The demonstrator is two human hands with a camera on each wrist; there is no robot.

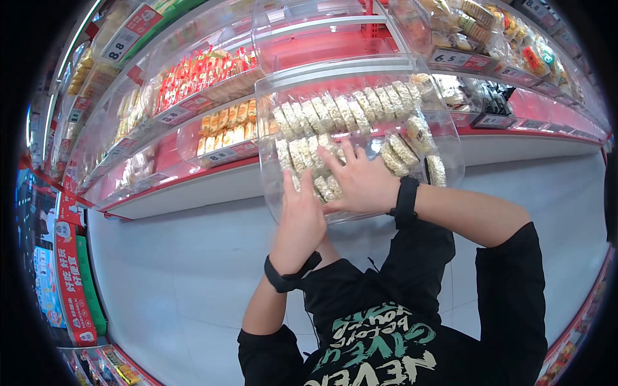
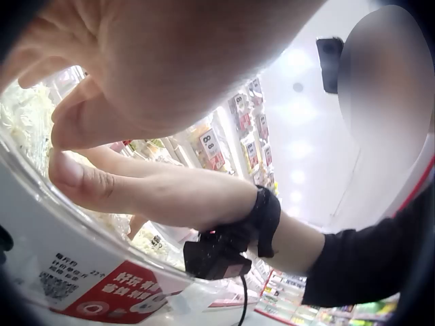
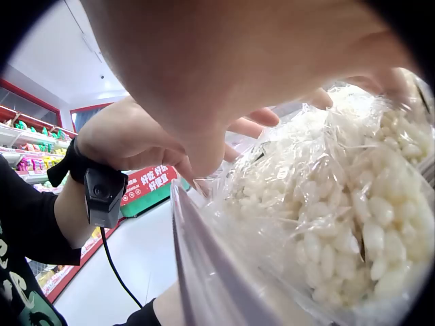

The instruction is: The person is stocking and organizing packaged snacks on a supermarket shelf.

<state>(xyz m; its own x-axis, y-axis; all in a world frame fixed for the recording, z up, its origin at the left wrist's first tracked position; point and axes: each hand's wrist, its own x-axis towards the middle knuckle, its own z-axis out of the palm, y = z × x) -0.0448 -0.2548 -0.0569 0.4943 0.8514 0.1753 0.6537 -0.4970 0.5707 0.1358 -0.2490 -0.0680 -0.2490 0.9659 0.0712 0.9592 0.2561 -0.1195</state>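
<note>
A clear plastic bin [image 1: 452, 128] holds wrapped puffed-rice cakes [image 1: 322, 114], standing in rows. Reaching over the bin's front left, my left hand [image 1: 301, 219] has its fingers extended against the front cakes. Beside it, my right hand [image 1: 367, 183] spreads its fingers over the front row, fingertips on the wrappers. Both thumbs come close together near the front rim in the left wrist view. Close up in the right wrist view, puffed grains [image 3: 333, 231] show through crinkled clear wrap under the right hand. Part of the front row is hidden beneath my hands.
Shelves behind carry bins of red-wrapped snacks [image 1: 206, 74], orange packs [image 1: 228, 122] and bagged goods [image 1: 476, 26], with price tags [image 1: 450, 58] along their edges. A red price label [image 2: 126, 292] is on the bin's front. Pale floor [image 1: 180, 270] lies below.
</note>
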